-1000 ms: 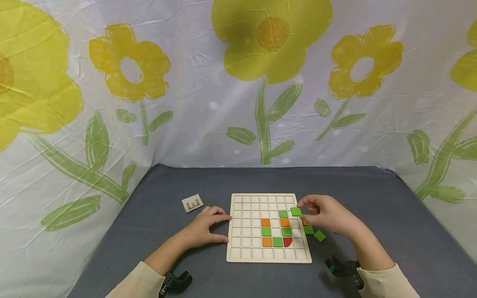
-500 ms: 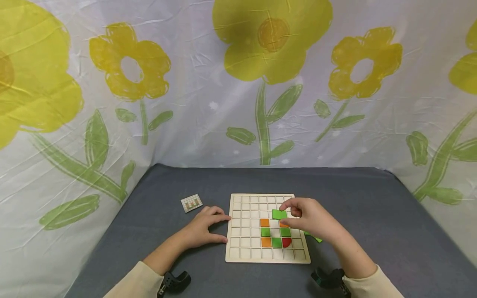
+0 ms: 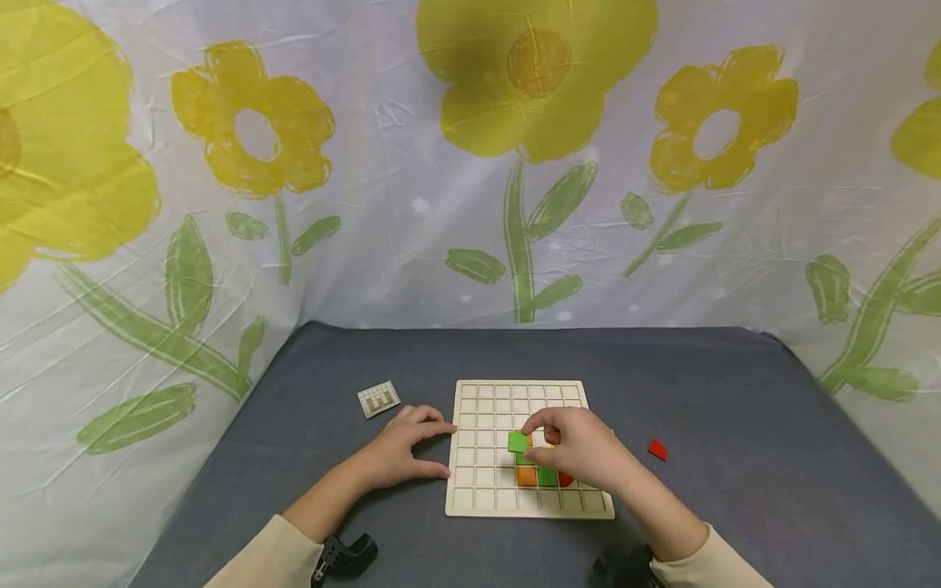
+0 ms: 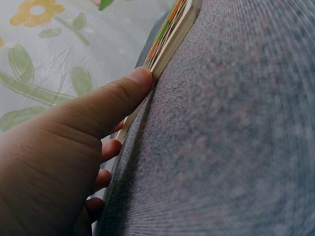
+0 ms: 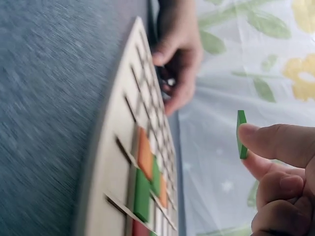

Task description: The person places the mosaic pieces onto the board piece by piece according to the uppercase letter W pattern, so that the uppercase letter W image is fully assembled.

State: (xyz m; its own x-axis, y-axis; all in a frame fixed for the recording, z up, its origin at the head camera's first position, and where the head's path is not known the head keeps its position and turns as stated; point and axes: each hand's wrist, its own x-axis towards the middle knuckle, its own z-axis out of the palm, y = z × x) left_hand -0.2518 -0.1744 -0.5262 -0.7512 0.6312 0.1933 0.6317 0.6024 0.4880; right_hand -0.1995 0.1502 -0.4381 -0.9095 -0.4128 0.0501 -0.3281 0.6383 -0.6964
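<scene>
A light wooden grid board lies on the table with orange, green and red tiles set in some of its squares. My right hand pinches a green square tile between thumb and fingertips, raised over the board; the right wrist view shows that tile edge-on, apart from the board. At the board's left edge, my left hand touches the rim with thumb and fingers fairly straight. In the left wrist view the thumb lies against the wooden edge. The right hand covers part of the tile pattern.
A small card with a printed grid pattern lies left of the board. To the right, a red quarter-round piece rests on the dark grey table cloth. A flower-printed curtain hangs behind the table.
My right hand has carried the green tile leftward, from the board's right edge to over the tile pattern. The red piece on the table has come into view. My left hand has stayed put.
</scene>
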